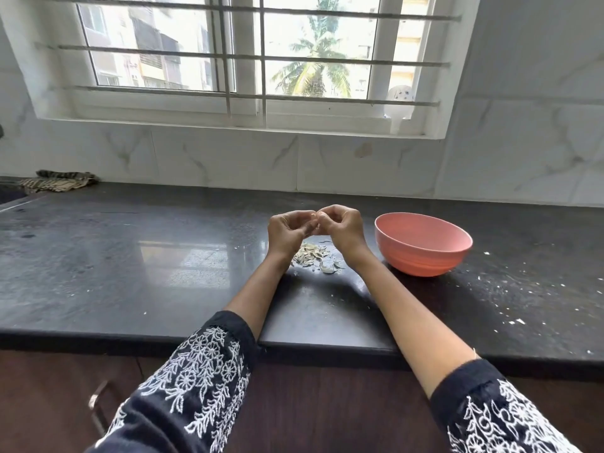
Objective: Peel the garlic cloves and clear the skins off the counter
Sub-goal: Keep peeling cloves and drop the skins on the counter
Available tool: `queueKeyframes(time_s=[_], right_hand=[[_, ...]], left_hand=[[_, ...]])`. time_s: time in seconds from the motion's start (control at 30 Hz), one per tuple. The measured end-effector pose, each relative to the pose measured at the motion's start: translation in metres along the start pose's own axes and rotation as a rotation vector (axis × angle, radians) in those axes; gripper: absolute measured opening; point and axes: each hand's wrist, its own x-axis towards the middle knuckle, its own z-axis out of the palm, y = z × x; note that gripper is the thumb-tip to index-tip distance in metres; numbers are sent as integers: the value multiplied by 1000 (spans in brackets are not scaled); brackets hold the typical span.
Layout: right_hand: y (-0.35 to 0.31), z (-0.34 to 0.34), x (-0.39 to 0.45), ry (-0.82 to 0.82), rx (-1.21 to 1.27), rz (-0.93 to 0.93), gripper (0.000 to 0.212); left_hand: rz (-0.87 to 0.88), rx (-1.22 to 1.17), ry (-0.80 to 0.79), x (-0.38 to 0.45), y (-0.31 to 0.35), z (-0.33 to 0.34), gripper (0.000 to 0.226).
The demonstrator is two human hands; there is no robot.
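My left hand [289,231] and right hand [343,228] are raised just above the counter [130,263], fingertips meeting, both curled and pinching a garlic clove [314,218] between them; only a pale sliver of it shows, so I cannot tell how much skin is left on it. Right below my hands a small heap of garlic skins [313,256] lies on the dark surface, about midway between its front and back edges. Just to the right of my right wrist stands a pink bowl [423,245]; its inside is hidden from me. White flecks [516,322] dot the right end. A striped cloth [58,181] lies at the far left corner.
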Motion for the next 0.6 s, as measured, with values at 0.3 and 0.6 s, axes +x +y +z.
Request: queueKeyframes(time_s=[0.3,0.6], right_hand=[[-1,-1,0,-16,22,32,17],[0,0,1,-32,32,22,17]], left_hand=[[-67,-151,59,2,3,-3,16],[-84,-233,168,3,7,-6,18]])
